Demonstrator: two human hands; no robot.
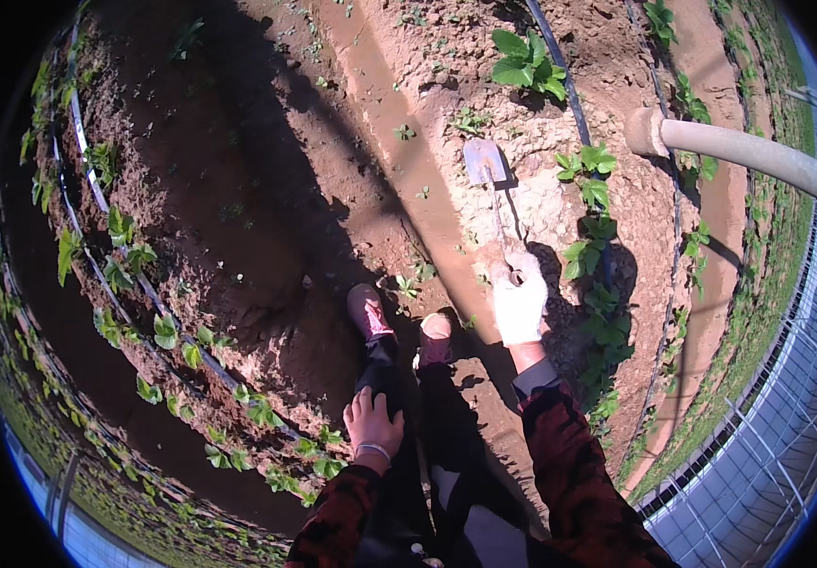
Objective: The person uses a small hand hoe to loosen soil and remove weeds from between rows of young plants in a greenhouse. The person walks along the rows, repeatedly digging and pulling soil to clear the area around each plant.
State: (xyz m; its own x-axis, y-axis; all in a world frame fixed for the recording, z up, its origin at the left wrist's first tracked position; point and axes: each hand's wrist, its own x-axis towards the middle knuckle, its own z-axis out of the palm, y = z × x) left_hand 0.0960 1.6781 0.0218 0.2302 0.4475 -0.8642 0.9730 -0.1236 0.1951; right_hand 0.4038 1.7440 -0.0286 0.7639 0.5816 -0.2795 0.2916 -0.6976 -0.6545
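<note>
My right hand (520,302), in a white work glove, grips the handle of a small hand shovel (485,162). Its flat, soil-smeared metal blade lies over the pale, crumbly side of a raised bed (532,192). Whether the blade touches the soil, I cannot tell. My bare left hand (373,426) rests on my thigh, fingers spread, with a band around the wrist. To the right of the blade, a leafy green plant (596,167) grows beside a black drip line (570,92). Small weeds (471,121) stand just above the blade.
A curved metal pipe (749,156) with a concrete footing reaches in from the right. Muddy furrows (373,85) run between the beds. More plants and drip hoses (152,291) line the left bed. Wire mesh (756,454) stands at the right edge. My shoes (437,337) are on the furrow ground.
</note>
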